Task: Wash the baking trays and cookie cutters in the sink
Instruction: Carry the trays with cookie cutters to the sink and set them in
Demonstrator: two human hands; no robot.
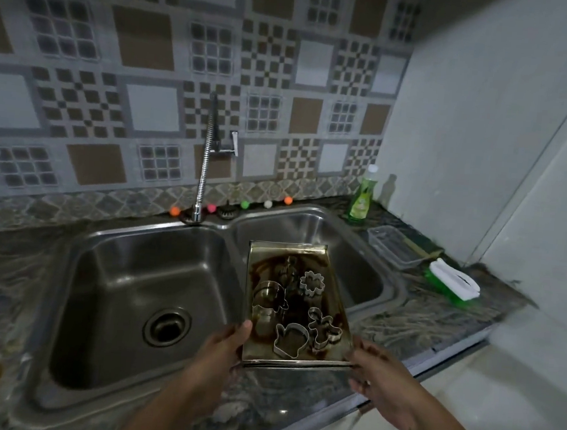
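Observation:
A stained metal baking tray (332, 307) hangs over the divider of a double steel sink (79, 243). My left hand (227, 349) grips its near left corner and my right hand (378, 375) grips its near right corner. Several metal cookie cutters lie in the tray: a flower (311, 282), a gingerbread man (325, 326), a mitten (291, 339) and a round one (268, 293). Brown residue covers the tray's middle. A second tray edge seems to show under the near rim.
A flexible spring faucet (206, 161) stands behind the divider. The left basin has an open drain (167, 328). A green dish soap bottle (361, 200), a clear plastic tray (395, 247) and a green-white scrub brush (453, 284) sit on the right counter. A white wall is on the right.

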